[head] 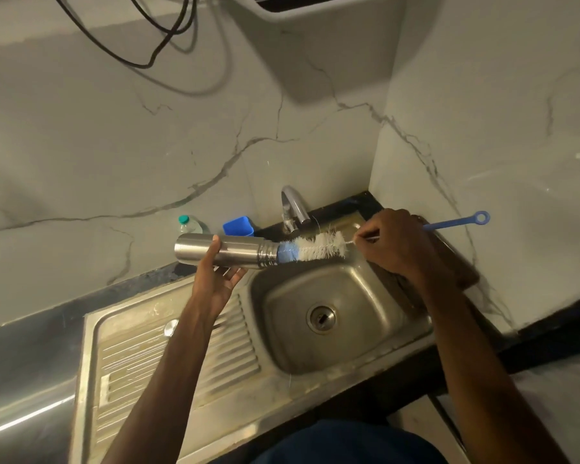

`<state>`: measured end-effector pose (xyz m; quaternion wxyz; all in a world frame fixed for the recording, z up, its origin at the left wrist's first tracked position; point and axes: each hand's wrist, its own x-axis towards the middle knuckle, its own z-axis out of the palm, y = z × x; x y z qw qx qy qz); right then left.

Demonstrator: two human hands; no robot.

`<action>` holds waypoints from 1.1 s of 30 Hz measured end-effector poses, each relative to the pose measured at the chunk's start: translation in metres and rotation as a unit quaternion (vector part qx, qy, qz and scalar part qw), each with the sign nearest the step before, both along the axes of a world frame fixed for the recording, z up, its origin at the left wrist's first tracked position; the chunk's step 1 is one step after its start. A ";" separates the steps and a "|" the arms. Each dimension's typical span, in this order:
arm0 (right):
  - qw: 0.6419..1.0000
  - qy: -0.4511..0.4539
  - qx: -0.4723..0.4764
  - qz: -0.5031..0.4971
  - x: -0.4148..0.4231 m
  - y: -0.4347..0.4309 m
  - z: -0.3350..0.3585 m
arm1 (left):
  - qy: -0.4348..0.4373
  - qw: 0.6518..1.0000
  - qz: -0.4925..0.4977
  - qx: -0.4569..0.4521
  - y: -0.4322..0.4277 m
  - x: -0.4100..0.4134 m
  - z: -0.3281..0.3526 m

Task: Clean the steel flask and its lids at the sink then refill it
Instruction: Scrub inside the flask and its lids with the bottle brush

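text: you have nothing readable in this view | steel flask [221, 254]: the side facing you shows plain metal, no legible brand or number | plastic bottle [191, 224]: too small and blurred for you to read anything on it

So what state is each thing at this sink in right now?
Steel flask: uncapped, held sideways by the left hand.
Bottle brush: tip at the flask's mouth, gripped by the right hand.
Tap: no water seen running.
Plastic bottle: capped, upright.
Blue cup: upright, open.
Sink: drain unplugged.
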<state>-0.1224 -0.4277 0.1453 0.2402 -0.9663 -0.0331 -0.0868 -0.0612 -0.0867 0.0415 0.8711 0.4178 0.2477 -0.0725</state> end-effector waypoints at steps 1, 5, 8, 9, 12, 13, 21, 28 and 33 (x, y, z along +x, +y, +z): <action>1.000 0.003 0.016 0.010 0.001 0.003 -0.006 | -0.001 1.000 -0.006 0.000 -0.003 -0.001 0.000; 0.996 0.002 0.076 0.054 0.004 0.031 -0.036 | 0.001 0.999 -0.022 -0.024 -0.021 -0.005 0.005; 0.990 -0.008 0.130 0.052 0.003 0.047 -0.054 | -0.011 0.999 -0.029 -0.031 -0.029 -0.002 0.008; 0.989 -0.010 0.143 0.044 0.002 0.046 -0.057 | -0.015 0.999 -0.024 -0.025 -0.027 0.000 0.009; 0.983 0.005 0.181 0.017 0.001 0.029 -0.062 | -0.018 1.000 -0.017 -0.014 -0.017 0.006 0.011; 0.982 0.009 0.187 0.013 0.001 0.023 -0.064 | -0.017 1.000 -0.015 -0.015 -0.014 0.006 0.011; 0.980 0.011 0.189 0.053 0.015 0.039 -0.077 | -0.019 0.999 -0.029 -0.018 -0.027 0.005 0.008; 0.993 -0.051 0.098 0.053 0.017 0.021 -0.076 | -0.016 1.000 0.005 0.002 -0.005 0.011 0.010; 0.989 -0.105 0.090 0.053 0.023 0.042 -0.078 | -0.015 1.000 -0.008 0.003 -0.010 0.010 0.010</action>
